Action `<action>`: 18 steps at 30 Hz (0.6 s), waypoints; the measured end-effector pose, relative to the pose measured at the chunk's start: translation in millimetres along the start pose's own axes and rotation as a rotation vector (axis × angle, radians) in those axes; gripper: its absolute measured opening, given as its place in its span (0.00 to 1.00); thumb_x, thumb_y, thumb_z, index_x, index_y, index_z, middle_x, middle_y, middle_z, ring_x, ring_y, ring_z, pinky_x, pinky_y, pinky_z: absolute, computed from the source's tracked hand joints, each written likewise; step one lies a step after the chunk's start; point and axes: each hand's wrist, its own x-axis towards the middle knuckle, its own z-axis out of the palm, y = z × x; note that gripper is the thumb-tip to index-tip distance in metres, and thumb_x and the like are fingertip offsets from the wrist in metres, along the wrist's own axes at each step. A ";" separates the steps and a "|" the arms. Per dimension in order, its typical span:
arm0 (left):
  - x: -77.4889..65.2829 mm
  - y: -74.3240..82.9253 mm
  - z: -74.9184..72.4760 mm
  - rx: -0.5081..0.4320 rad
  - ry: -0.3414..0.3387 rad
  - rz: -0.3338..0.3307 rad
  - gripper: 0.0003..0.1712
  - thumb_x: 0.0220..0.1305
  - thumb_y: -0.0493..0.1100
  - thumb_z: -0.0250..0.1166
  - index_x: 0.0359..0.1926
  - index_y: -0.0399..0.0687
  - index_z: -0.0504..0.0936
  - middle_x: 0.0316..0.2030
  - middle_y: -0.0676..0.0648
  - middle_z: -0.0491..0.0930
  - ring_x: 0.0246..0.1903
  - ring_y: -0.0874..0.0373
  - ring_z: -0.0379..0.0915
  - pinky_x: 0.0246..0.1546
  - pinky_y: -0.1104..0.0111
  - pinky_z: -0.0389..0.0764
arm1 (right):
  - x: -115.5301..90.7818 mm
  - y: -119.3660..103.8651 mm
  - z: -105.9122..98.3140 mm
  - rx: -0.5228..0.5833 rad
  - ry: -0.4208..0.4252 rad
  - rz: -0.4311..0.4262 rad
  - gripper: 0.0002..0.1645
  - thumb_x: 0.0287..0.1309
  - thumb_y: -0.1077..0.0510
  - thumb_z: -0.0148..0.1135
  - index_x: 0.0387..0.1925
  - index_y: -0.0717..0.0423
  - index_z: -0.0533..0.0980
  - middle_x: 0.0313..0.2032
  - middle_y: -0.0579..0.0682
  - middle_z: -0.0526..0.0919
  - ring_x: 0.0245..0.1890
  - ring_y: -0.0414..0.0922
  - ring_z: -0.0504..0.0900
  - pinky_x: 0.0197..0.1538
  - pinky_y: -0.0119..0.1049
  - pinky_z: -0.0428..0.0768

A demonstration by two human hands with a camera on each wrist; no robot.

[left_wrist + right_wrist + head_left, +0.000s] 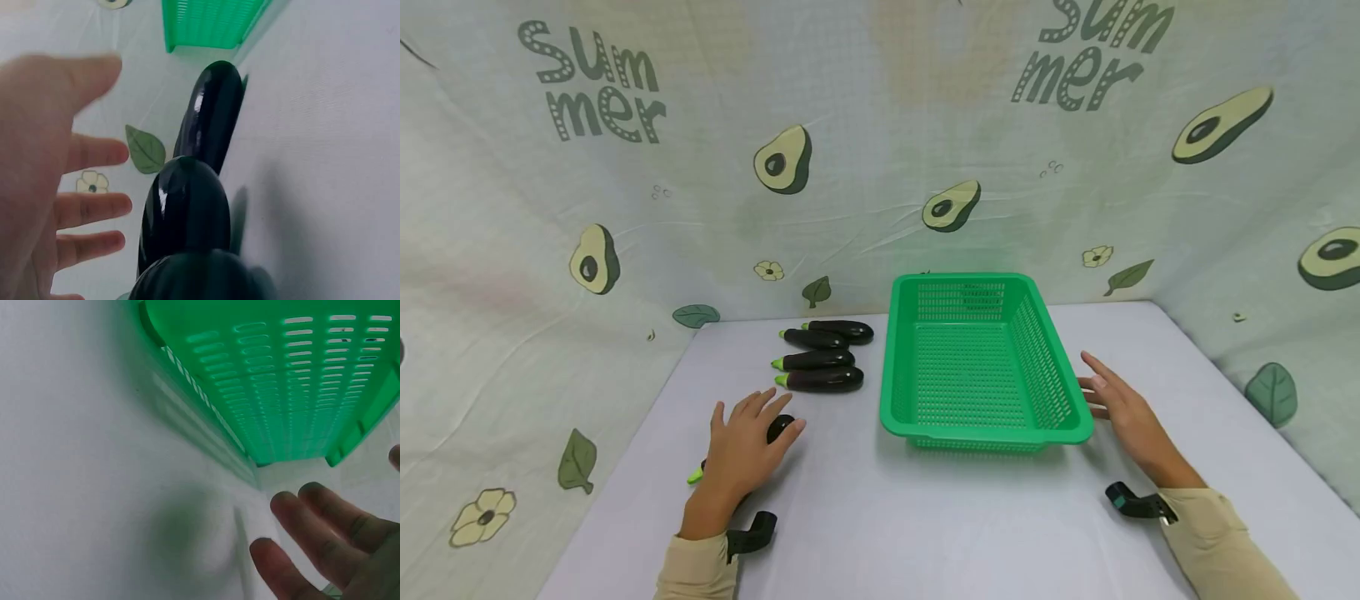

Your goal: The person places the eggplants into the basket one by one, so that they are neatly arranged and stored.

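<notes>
My left hand (747, 446) hovers with spread fingers over eggplants at the table's left; it hides most of them in the head view. A dark rounded end of one eggplant (781, 428) shows beside the thumb, and a green stem (696, 475) on the other side. In the left wrist view, glossy eggplants (187, 212) lie in a row beside the hand (56, 169), whose thumb and fingers stand apart from them. At the right side of a green plastic basket (973, 435), my right hand (1131, 425) is held with loosely extended fingers, fingertips close to the basket's wall.
Several more eggplants (820, 380) lie in a column left of the basket, stems pointing left. The basket holds nothing. A white cloth covers the table (925, 533), and a printed avocado curtain (850, 100) hangs behind it.
</notes>
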 end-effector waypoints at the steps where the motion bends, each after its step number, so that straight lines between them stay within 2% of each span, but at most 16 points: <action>1: -0.2 -1.4 -0.9 -0.009 0.010 -0.009 0.33 0.70 0.65 0.58 0.65 0.50 0.79 0.65 0.39 0.73 0.66 0.40 0.65 0.64 0.30 0.45 | 0.1 0.3 0.7 0.021 -0.008 -0.001 0.32 0.82 0.47 0.32 0.80 0.46 0.47 0.62 0.70 0.72 0.52 0.32 0.77 0.46 0.26 0.78; 4: -0.6 -6.9 -4.4 -0.028 0.038 -0.032 0.30 0.71 0.61 0.60 0.64 0.48 0.80 0.62 0.39 0.76 0.63 0.41 0.69 0.63 0.30 0.49 | 0.8 1.7 3.2 0.075 -0.030 -0.016 0.32 0.82 0.47 0.30 0.81 0.46 0.45 0.63 0.72 0.71 0.50 0.22 0.72 0.46 0.27 0.78; 8: -0.9 -16.4 -11.2 -0.050 0.062 -0.055 0.27 0.71 0.57 0.61 0.61 0.45 0.81 0.58 0.39 0.79 0.61 0.40 0.72 0.61 0.35 0.60 | 1.3 2.7 6.2 0.119 -0.059 -0.049 0.32 0.82 0.49 0.30 0.81 0.44 0.42 0.66 0.71 0.68 0.52 0.23 0.72 0.46 0.26 0.76; 10: -2.1 -20.8 -15.5 -0.073 0.054 -0.077 0.26 0.72 0.56 0.60 0.61 0.44 0.81 0.58 0.38 0.79 0.60 0.39 0.72 0.59 0.38 0.65 | 1.6 2.1 7.3 0.133 -0.073 -0.053 0.32 0.82 0.49 0.30 0.81 0.41 0.42 0.70 0.68 0.62 0.56 0.23 0.69 0.48 0.24 0.74; 12: -4.1 -24.6 -19.9 -0.094 0.026 -0.108 0.27 0.73 0.57 0.59 0.61 0.44 0.81 0.58 0.38 0.79 0.60 0.38 0.72 0.57 0.40 0.70 | 1.3 1.5 8.4 0.134 -0.080 -0.048 0.32 0.82 0.49 0.30 0.81 0.39 0.42 0.74 0.64 0.56 0.60 0.23 0.63 0.48 0.22 0.72; 15: -9.1 -28.9 -26.3 -0.114 -0.052 -0.160 0.29 0.74 0.60 0.56 0.64 0.45 0.79 0.58 0.38 0.79 0.59 0.38 0.72 0.53 0.40 0.72 | 0.1 1.6 10.5 0.127 -0.091 -0.030 0.32 0.82 0.47 0.31 0.80 0.37 0.42 0.78 0.57 0.46 0.63 0.24 0.56 0.48 0.22 0.69; 18: -13.2 -31.8 -31.7 -0.115 -0.101 -0.196 0.31 0.73 0.63 0.55 0.64 0.47 0.79 0.55 0.40 0.80 0.55 0.41 0.75 0.47 0.42 0.76 | -1.3 2.6 13.3 0.121 -0.095 -0.029 0.32 0.82 0.47 0.31 0.80 0.37 0.42 0.78 0.54 0.45 0.63 0.24 0.54 0.48 0.23 0.69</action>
